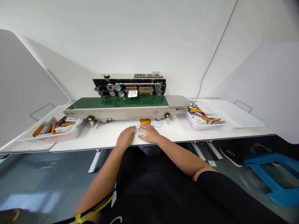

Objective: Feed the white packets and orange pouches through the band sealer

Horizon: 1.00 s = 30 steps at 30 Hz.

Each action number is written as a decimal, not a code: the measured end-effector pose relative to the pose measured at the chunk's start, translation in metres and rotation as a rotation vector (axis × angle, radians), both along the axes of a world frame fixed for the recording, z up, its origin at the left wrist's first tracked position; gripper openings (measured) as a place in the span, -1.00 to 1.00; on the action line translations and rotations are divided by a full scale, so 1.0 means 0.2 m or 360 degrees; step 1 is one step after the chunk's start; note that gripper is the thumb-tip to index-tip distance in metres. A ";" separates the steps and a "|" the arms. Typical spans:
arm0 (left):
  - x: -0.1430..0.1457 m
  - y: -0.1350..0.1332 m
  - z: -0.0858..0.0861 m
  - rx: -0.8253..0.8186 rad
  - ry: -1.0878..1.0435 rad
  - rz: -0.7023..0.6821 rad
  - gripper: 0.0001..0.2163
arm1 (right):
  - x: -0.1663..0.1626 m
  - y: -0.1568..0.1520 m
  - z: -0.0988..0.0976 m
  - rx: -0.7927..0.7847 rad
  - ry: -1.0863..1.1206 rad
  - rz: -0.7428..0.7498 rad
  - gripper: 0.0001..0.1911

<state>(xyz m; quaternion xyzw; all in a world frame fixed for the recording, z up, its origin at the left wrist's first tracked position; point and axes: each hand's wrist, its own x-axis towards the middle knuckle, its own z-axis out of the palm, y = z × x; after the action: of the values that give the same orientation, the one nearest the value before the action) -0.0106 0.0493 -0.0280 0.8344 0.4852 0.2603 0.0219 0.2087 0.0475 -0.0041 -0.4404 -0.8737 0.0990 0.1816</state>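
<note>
A small white-and-silver packet (140,132) is on the white table at its front edge, between my two hands. My left hand (125,137) has its fingers closed at the packet's left side. From the right, my right hand (149,133) curls over the packet and hides part of it. Just beyond my fingers lies an orange packet (145,121), partly under the conveyor's front edge. Beside it is a white printed packet (157,123).
A band sealer (149,115) with a green conveyor belt (116,102) spans the back; a white packet (132,93) stands at its rollers. Bins of orange and white packets flank it: left bin (74,133), right bin (205,127). A blue stool (277,177) stands at right.
</note>
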 end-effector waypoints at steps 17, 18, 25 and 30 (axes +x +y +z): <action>-0.01 0.02 -0.04 0.0073 -0.0209 0.0137 -0.65 | 0.00 0.00 -0.01 -0.0029 0.0076 -0.0021 -0.41; -0.01 0.02 -0.04 0.0080 -0.0231 0.0123 -0.65 | 0.01 0.00 -0.01 -0.0026 0.0079 -0.0018 -0.41; -0.02 0.04 -0.02 0.0013 -0.0228 0.0074 -0.64 | 0.01 -0.01 0.01 -0.0058 0.0127 0.0000 -0.41; -0.02 0.02 -0.02 0.0027 -0.0209 0.0084 -0.65 | 0.01 -0.02 0.01 -0.0012 0.0113 -0.0013 -0.42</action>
<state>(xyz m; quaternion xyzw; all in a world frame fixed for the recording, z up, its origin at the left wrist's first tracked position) -0.0149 0.0535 -0.0325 0.8027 0.5022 0.3192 0.0397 0.2104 0.0438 -0.0023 -0.4407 -0.8646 0.1171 0.2111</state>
